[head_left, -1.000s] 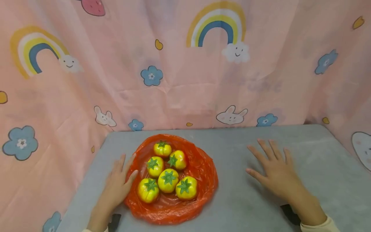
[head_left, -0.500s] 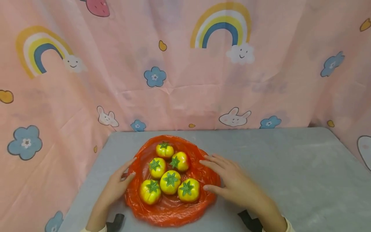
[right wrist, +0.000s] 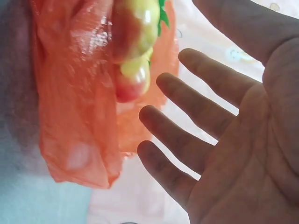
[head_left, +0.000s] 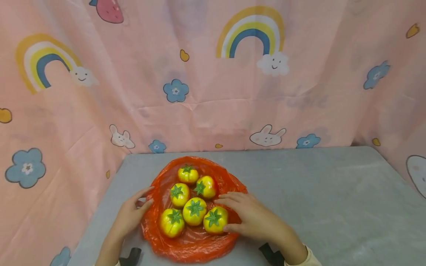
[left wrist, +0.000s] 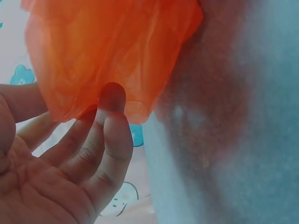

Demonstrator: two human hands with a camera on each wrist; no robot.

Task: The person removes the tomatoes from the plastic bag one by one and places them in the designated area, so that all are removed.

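On the left-centre of the grey tabletop (head_left: 316,192), red plastic bag (head_left: 196,253) lies spread open, crumpled rim round six yellow-and-red fruits (head_left: 194,211) with green leafy tops, in one loose group. Left hand (head_left: 129,216) at bag's left edge: fingers loosely bent, tips touching the plastic, gap between thumb and index finger. Right hand (head_left: 251,214) over bag's right side: fingers spread wide, relaxed, thumb tip right beside the rightmost fruit; can't tell if touching. Black piece (head_left: 131,258) near left wrist, another under right wrist, cream sleeve (head_left: 307,256) on right forearm. Behind tabletop, pink cloth (head_left: 213,81) hangs creased, printed with rainbows (head_left: 251,17), blue flowers (head_left: 176,91), rabbits (head_left: 267,139).
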